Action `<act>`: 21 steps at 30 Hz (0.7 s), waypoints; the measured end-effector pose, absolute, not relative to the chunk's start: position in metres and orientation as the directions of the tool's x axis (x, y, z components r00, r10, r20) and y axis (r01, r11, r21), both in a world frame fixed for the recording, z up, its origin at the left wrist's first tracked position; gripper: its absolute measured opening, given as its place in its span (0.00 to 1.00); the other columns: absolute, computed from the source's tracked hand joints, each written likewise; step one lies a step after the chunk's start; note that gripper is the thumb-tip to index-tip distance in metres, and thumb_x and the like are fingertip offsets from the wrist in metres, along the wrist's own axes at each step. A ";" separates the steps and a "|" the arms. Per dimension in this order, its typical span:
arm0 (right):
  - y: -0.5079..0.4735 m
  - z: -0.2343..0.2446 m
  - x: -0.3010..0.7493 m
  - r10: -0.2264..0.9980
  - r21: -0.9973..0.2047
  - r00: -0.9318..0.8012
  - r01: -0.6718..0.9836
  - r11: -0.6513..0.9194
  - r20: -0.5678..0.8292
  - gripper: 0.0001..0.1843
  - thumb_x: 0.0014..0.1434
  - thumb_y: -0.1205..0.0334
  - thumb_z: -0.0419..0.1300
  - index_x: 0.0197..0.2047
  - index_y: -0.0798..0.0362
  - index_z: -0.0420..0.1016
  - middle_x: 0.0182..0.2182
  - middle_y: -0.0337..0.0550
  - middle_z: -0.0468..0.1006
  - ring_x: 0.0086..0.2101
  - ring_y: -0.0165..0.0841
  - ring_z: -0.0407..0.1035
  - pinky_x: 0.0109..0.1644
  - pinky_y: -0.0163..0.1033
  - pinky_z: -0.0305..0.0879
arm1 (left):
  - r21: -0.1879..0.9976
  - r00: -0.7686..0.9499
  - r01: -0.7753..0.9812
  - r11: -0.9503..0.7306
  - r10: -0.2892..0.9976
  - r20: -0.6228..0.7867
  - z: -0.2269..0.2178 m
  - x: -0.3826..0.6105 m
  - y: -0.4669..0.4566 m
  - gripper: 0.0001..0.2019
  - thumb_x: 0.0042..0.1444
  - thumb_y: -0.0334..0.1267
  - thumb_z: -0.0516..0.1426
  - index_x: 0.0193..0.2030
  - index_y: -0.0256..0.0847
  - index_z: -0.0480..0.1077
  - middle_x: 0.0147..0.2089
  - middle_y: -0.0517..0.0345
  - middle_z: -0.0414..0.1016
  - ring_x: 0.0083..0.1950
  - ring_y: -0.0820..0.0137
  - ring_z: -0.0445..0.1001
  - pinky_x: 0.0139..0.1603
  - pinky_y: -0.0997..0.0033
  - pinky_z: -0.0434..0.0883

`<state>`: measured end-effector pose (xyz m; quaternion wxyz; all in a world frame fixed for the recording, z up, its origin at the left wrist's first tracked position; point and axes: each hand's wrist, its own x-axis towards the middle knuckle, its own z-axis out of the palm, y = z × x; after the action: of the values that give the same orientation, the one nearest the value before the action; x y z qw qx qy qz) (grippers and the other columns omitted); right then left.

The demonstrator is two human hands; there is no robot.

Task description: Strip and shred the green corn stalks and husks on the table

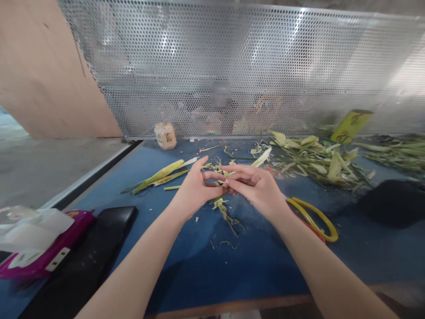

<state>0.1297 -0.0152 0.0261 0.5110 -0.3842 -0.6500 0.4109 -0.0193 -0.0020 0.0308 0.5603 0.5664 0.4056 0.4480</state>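
My left hand (198,191) and my right hand (257,188) meet over the middle of the blue table. Both are closed, with thumbs and fingertips pinched together on a small pale piece of plant (226,181). Its full shape is hidden by my fingers. Under and around the hands lie green plant scraps (226,215) with thin, stringy ends. To the left of my left hand rest several long yellow-green leaf strips (158,173). Near my right wrist lies a pair of scissors with yellow and red handles (315,217); its blades are mostly hidden.
A heap of leaves (323,164) covers the back right, beside a tilted yellow-green container (351,126). A wrapped jar (165,135) stands near the perforated metal screen (199,57). A black object (393,204) lies right; a purple power strip (81,219) and black slab (96,243) lie left.
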 end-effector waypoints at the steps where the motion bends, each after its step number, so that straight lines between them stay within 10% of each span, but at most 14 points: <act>1: -0.017 0.028 0.130 0.913 -0.919 -0.174 0.079 0.387 0.369 0.14 0.49 0.67 0.57 0.42 0.53 0.72 0.25 0.38 0.76 0.24 0.26 0.67 0.30 0.35 0.66 | 0.995 0.276 -0.056 -0.081 0.956 0.094 0.031 -0.019 -0.002 0.44 0.40 0.26 0.61 0.61 0.40 0.41 0.36 0.56 0.73 0.30 0.75 0.72 0.35 0.70 0.68; 21: -0.031 0.044 0.141 0.846 -0.782 -0.153 0.326 0.532 0.512 0.18 0.51 0.66 0.57 0.47 0.50 0.69 0.31 0.40 0.78 0.33 0.32 0.73 0.40 0.40 0.70 | 0.905 0.210 0.009 -0.426 0.885 0.415 0.037 -0.013 -0.014 0.44 0.44 0.29 0.58 0.63 0.47 0.35 0.29 0.61 0.74 0.27 0.73 0.72 0.28 0.73 0.70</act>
<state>0.1409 -0.0310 0.0439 0.5055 -0.4099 -0.7144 0.2571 -0.0130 -0.0142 0.0370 0.4145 0.6583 0.3395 0.5288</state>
